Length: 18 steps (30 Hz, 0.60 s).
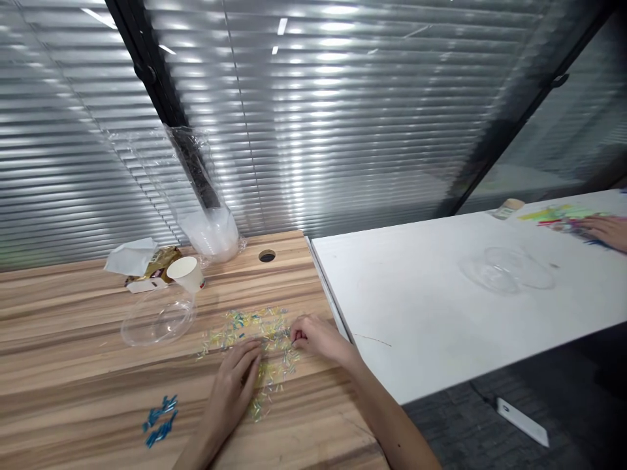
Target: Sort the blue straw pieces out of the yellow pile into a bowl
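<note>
A loose scatter of small tube-like pieces [274,326], mostly yellow with some clear and blue ones, lies on the wood-grain table. My left hand [232,382] rests along the near left side of the scatter, its fingers stretched toward it and the thumb a little apart. At the right edge of the scatter, my right hand [316,336] has its fingers curled and pinched down among the pieces. Whatever is between those fingertips is too small to make out. Apart from the scatter, a pile of blue pieces [160,421] lies to the left of my left hand.
A clear plastic lid [140,326], a paper cup [186,273], a gold wrapper [164,261] and a bag of plastic bowls [213,238] stand at the back left. On the adjoining white table [392,294] are clear containers [490,271]. Another person's hand [607,232] touches colourful items there.
</note>
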Each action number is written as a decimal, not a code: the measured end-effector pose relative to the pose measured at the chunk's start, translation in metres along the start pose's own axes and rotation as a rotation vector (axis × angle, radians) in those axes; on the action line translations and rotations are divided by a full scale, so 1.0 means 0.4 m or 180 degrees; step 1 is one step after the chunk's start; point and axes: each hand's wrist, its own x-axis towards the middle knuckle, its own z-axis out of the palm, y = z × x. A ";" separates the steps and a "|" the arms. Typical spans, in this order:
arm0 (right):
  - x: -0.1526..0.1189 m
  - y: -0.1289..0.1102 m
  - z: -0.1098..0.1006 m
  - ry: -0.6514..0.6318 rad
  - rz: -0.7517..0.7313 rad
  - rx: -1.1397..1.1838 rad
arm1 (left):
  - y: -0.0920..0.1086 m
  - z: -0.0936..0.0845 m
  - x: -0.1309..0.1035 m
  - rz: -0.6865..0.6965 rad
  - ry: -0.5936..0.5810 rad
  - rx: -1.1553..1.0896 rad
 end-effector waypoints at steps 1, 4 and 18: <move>0.002 0.002 0.001 -0.0016 -0.0015 0.0009 | -0.001 0.002 0.000 0.0024 0.0009 0.0010; 0.007 0.010 0.005 -0.0091 -0.0053 0.0108 | -0.006 0.009 -0.002 0.0131 0.0113 0.0013; -0.013 0.047 0.011 0.0761 -0.0145 0.0855 | -0.023 0.019 -0.006 0.0141 0.0057 -0.0209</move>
